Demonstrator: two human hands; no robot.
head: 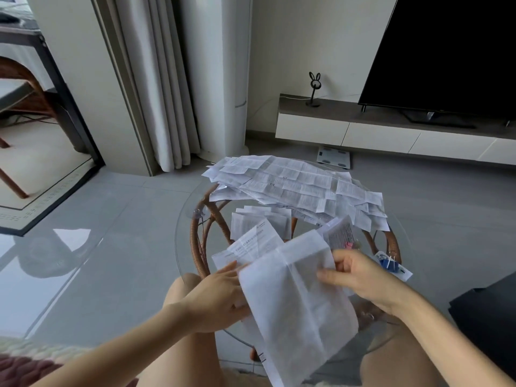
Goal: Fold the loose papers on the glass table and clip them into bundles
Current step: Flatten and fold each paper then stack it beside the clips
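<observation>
Over the glass table (178, 219) rim, creased sheet (293, 297) between both hands (223, 294) (360, 275)

Paper heap (296, 185) on far side of glass table (190, 227); small stack (259, 222) before heap; clips (386, 262) right.

Big sheet (296, 297), white & creased, was up off the table (190, 255), tilted, w/ a printed sheet (251, 244) behind it. Heap (296, 182) of unfolded printed papers covered the far side. Folded stack (259, 222) lay mid-table, blue clips (386, 262) at right.
</observation>
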